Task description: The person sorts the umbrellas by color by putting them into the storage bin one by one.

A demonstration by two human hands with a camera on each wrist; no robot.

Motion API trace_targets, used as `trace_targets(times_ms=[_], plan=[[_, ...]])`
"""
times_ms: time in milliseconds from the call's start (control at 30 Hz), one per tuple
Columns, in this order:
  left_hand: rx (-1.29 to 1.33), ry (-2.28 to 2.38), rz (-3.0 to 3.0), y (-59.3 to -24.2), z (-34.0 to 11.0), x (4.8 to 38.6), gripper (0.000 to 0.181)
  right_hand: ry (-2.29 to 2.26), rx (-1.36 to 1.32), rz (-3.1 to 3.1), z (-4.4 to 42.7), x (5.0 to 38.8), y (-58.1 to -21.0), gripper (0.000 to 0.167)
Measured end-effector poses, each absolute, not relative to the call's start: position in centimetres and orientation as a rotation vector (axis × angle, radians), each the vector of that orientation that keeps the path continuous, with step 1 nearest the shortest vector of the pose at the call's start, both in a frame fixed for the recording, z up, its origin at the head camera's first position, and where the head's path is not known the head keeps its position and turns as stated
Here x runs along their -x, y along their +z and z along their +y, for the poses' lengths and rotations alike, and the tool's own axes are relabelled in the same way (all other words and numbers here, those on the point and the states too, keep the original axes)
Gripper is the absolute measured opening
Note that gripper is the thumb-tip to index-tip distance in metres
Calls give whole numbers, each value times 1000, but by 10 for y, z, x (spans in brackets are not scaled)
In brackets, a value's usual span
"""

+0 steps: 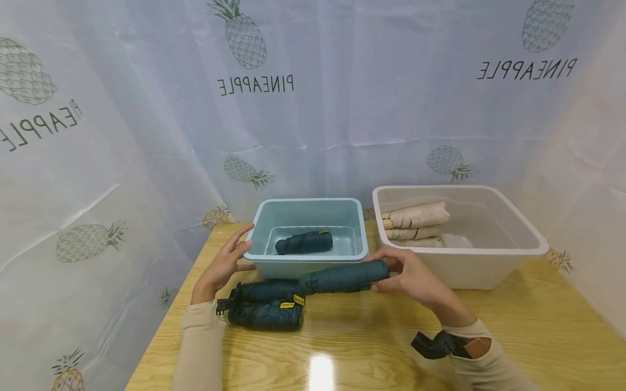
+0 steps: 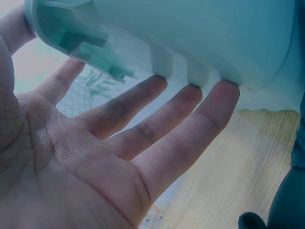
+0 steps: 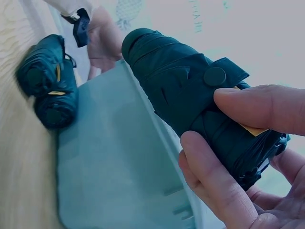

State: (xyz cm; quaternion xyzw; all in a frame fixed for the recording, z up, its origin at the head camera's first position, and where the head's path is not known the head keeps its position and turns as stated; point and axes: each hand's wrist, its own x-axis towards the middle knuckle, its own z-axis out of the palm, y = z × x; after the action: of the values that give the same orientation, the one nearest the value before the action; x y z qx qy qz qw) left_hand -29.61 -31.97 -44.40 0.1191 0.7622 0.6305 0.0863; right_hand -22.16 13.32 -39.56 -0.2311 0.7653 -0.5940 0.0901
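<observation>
My right hand (image 1: 408, 274) grips one end of a dark green folded umbrella (image 1: 349, 277), in front of the light blue bin (image 1: 313, 267). Its button strap and a yellow tag show in the right wrist view, where thumb and fingers (image 3: 214, 176) pinch it. At the bin's left side, my left hand (image 1: 227, 263) rests against the wall with its fingers (image 2: 176, 143) spread and nearly straight; its thumb reaches the rim. Another dark green umbrella (image 1: 305, 243) lies inside the bin. Two more folded umbrellas (image 1: 266, 316) lie side by side on the table near my left wrist.
A larger white bin (image 1: 469, 266) stands to the right of the blue one, holding several cream folded umbrellas (image 1: 418, 215). Behind both bins hangs a curtain (image 1: 342, 108) printed with pineapples. The wooden table (image 1: 371, 336) extends in front.
</observation>
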Motion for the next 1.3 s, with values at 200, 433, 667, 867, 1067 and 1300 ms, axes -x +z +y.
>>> trace_targets(times_ms=[200,433,667,867,1067,1300], plan=[[-364,1876,2263,-445,-320,298,62,-1757,671,2316,131,226,-374,51],[-374,1888,2259,-444,-320,298,61,-1789,656,2316,122,246,-349,52],[-378,1893,2262,-445,-319,299,61,-1805,600,2303,112,267,-330,56],[-383,1897,2259,-447,-319,300,61,-1772,547,2290,102,282,-320,57],[-376,1891,2264,-447,-319,299,60,-1833,484,2183,90,297,-317,56],[-373,1883,2271,-447,-320,299,61,-1864,448,2155,75,317,-317,50]])
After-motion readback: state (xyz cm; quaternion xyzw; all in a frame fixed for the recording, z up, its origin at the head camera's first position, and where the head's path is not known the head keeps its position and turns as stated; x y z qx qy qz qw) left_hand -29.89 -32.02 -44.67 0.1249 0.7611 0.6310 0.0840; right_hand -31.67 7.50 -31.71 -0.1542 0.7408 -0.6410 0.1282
